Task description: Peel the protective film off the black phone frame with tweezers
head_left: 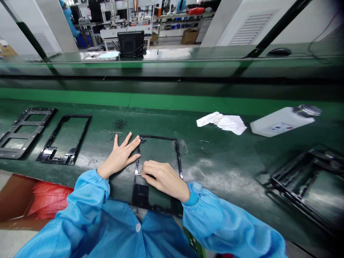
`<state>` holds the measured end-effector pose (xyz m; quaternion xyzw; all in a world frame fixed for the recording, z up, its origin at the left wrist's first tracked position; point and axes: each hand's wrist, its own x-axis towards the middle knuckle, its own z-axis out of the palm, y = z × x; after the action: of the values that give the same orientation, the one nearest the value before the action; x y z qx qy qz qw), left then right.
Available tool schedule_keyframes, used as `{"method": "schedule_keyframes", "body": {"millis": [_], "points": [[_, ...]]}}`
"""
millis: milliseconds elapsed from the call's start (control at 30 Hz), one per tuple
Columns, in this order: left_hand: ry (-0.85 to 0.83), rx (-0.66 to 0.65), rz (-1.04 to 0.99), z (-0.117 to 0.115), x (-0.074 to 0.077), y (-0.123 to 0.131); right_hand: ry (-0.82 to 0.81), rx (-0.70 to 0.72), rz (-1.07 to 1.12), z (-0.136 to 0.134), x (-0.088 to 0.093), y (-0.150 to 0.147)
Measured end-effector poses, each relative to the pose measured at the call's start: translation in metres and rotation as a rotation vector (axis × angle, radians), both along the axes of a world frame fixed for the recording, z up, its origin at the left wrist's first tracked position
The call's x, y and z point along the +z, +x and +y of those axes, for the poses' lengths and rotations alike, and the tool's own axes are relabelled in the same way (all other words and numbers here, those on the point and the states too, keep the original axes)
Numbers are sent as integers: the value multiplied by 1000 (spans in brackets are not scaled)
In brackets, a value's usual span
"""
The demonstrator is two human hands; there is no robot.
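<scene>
We see both hands on a black frame [179,159] lying flat on the green worktop [228,168].

Our left hand [120,156] lies open and flat with its fingers spread. Its fingertips touch the frame's top-left corner and its palm rests on the worktop just outside the frame. Our right hand [162,179] sits inside the frame, its fingers curled down onto the left rail; we cannot tell whether it pinches anything. Two more frames [53,154] lie well apart to the left. A white cloth [223,122] and a white bottle [279,122] on its side lie to the right.
</scene>
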<state>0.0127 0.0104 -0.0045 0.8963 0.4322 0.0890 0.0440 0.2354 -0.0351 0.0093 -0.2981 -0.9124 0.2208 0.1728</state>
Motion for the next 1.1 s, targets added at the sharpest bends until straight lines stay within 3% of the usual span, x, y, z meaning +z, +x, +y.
{"method": "schedule_keyframes", "body": {"millis": [233,633,900,1100], "points": [[-11,7,-3,0,1,0,-75,13,58,0,2,1],[-11,8,3,0,1,0,102,-44,-83,-5,-1,-1],[-4,2,-5,0,2,1,63,18,-1,-2,-1,0],[-6,8,-12,0,1,0,87,-46,-7,-3,-3,0]]}}
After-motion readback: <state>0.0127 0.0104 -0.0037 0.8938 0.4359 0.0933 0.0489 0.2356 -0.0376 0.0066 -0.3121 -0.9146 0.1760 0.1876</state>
